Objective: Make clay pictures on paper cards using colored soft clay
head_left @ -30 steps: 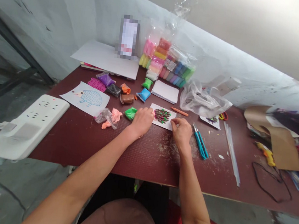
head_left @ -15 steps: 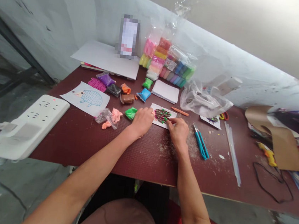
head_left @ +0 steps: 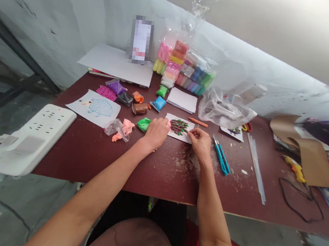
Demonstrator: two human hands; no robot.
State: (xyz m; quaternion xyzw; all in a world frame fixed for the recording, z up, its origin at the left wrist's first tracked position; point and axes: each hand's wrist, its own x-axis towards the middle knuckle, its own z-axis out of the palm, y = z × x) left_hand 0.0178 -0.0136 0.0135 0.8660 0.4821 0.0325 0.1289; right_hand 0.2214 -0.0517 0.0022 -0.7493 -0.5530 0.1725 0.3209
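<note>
- Head cam, looking down at a dark maroon laminate counter point(head_left: 112, 168) with both bare arms reaching in from the bottom of the view.
- The thing everyone's eye goes to: a small white paper card point(head_left: 185, 138) lying near the middle of the counter, between the hands.
- On it sits a branchy clay design point(head_left: 178, 127), brown strands dotted with green and red bits. It fills the middle of the card, with a bare white margin around it, so it looks well along, though I can't say what's left.
- Left hand point(head_left: 156, 134): rests against the card's left edge, fingers curled down. Can't tell if it's pinching anything.
- Right hand point(head_left: 200, 143): sits at the card's right edge, fingertips pressed together. Whatever's between them is too small to make out.
- Nearby: a green bag of soft clay point(head_left: 144, 124) just left of the left hand, and a thin orange clay stick point(head_left: 197, 121) just above the card.
- Also a teal craft knife point(head_left: 221, 159) right of the right hand, with clay crumbs point(head_left: 188, 162) scattered under it.
</note>
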